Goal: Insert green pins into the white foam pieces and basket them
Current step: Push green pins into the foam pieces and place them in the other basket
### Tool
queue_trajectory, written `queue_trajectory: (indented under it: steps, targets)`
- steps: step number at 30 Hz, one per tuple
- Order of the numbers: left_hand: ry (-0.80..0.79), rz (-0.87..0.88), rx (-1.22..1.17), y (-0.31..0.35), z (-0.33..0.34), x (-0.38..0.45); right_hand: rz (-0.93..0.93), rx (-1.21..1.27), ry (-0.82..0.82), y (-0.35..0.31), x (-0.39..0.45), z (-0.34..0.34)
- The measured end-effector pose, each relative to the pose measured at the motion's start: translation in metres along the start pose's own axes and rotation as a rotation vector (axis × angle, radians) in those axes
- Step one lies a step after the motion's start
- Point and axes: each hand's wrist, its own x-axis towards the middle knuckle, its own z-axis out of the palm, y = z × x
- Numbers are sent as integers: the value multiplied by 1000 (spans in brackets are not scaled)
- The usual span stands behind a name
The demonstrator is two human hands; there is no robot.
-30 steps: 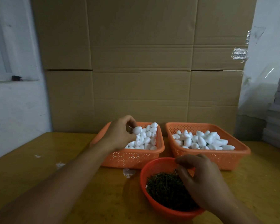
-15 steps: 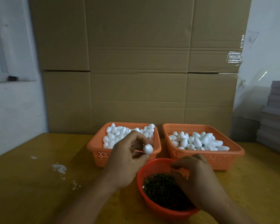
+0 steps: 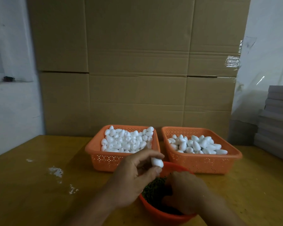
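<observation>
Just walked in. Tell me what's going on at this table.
A person is fitting pins into foam pieces. The left hand pinches one white foam piece above the red bowl. The right hand is down in the bowl among the green pins. Behind stand two orange baskets of foam pieces, left basket and right basket.

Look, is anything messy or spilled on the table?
Yes. Small white crumbs lie scattered on the table, left of the baskets, with more nearer the front. They look like bits of foam, outside any basket. Nothing else looks tipped or broken.
</observation>
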Motion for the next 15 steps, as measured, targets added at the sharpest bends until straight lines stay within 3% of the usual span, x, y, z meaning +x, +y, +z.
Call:
queue_trajectory:
  steps: [15]
  targets:
    - [52,-83,-206,-5,-1,3,48,130,142,-4,1,5]
